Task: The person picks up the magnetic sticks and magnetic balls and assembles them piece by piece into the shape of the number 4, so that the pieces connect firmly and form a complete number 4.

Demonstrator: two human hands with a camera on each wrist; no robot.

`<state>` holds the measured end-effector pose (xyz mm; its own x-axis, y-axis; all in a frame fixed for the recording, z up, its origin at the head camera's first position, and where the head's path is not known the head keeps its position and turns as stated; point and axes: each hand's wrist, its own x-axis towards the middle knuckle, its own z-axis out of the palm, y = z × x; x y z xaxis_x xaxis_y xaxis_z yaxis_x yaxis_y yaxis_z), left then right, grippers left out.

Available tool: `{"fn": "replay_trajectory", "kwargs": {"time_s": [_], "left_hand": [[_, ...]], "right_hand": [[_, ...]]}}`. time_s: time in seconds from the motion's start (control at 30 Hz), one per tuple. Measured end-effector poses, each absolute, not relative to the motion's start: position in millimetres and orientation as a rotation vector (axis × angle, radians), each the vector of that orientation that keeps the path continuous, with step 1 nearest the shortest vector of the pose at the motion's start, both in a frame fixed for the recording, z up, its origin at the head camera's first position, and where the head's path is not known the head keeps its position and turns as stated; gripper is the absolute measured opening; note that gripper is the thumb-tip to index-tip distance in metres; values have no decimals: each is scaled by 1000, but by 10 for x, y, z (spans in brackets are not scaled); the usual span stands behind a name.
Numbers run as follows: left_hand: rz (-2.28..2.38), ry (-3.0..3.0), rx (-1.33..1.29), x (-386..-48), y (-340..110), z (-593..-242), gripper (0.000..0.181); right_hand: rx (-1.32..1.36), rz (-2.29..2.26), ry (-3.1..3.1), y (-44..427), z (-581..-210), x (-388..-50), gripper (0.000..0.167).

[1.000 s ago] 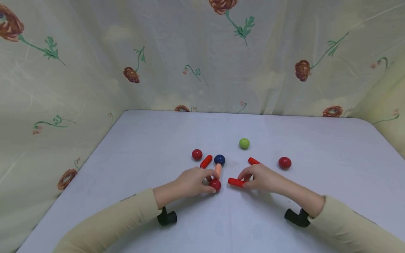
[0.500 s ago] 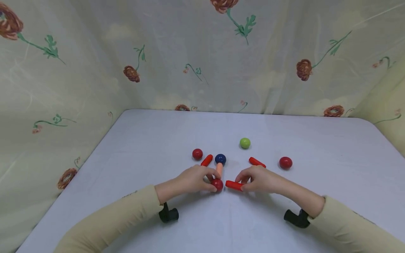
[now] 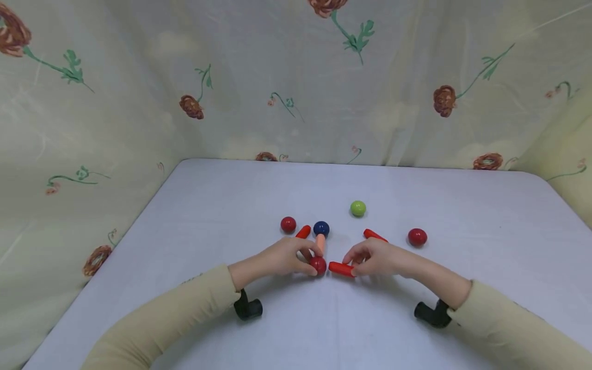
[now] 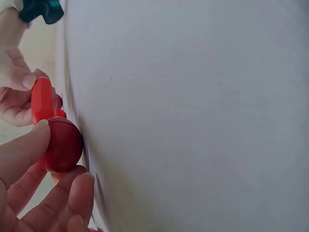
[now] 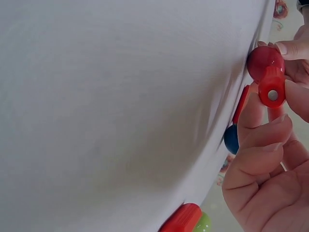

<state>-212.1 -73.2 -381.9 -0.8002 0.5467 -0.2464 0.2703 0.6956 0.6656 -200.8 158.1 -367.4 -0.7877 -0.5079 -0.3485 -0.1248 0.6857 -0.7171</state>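
Head view: your left hand [image 3: 289, 256] pinches a red ball [image 3: 318, 265] between thumb and fingers, low over the table [image 3: 259, 195]; your right hand [image 3: 376, 258] grips a red rod [image 3: 341, 269], its free end pointing at that ball, a slim gap between. Neither wrist view shows that gap, as ball and rod overlap there. Right wrist view alone gives the rod's near end, with a pale round disc [image 5: 273, 95] in it; left wrist view gives the rod's flat facets and a fine line across the ball. A peach rod [image 3: 320, 241] runs from a blue ball [image 3: 321, 229] toward your held ball; your left fingers crowd its near end, so contact there can't be told. Only the head view lays out the rest plainly: green ball [image 3: 358, 208] farther back, another red ball [image 3: 418, 237] out to the right.
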Motion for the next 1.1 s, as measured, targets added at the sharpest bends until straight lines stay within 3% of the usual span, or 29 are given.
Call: {"fn": "replay_trajectory", "kwargs": {"time_s": [1.1], "left_hand": [[907,2452,648,-2125,-766,-3810,32]], "right_hand": [[-421,-1023,2287,1577,-3714,-2068,23]]}}
